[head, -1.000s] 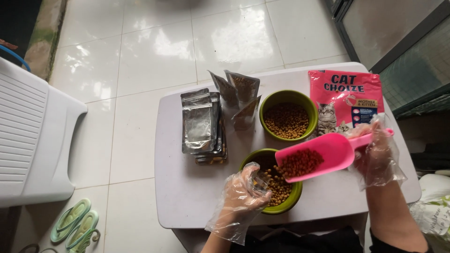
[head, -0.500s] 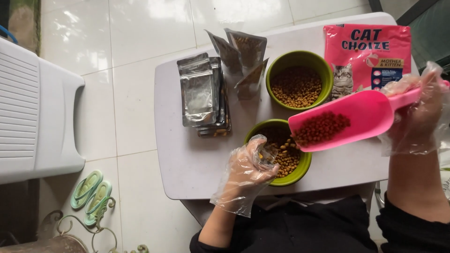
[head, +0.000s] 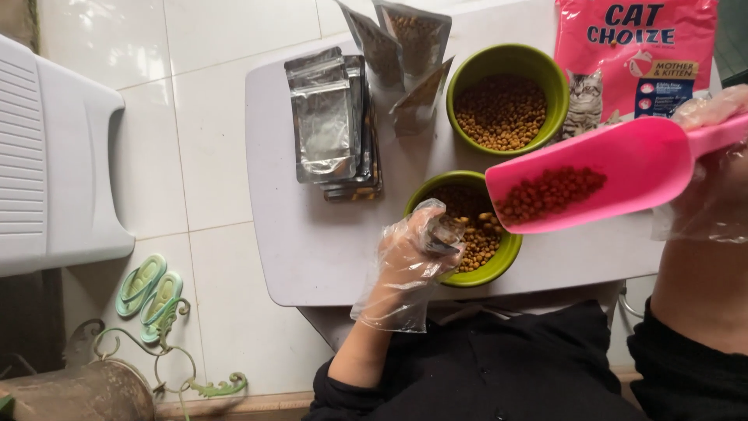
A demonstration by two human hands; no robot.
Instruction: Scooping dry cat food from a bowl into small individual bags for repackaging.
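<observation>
My right hand (head: 713,179), in a clear plastic glove, grips the handle of a pink scoop (head: 600,175) that holds reddish-brown kibble. The scoop hangs over the near green bowl (head: 487,269), which is filled with mixed brown kibble. My left hand (head: 409,253), also gloved, rests at that bowl's left rim with a small silver pouch pinched in its fingers. A second green bowl (head: 506,66) of kibble stands farther back. A stack of flat silver pouches (head: 331,121) lies to the left of it.
The small grey table (head: 312,242) also bears several opened, upright pouches (head: 405,47) at the back and a pink pet-food bag (head: 635,54) at the right. A white plastic chair (head: 54,156) stands to the left on the tiled floor, green sandals (head: 148,292) near it.
The view has moved closer and lower over the table. The scoop has stayed over the near bowl, and my left hand has stayed at the bowl's left rim.
</observation>
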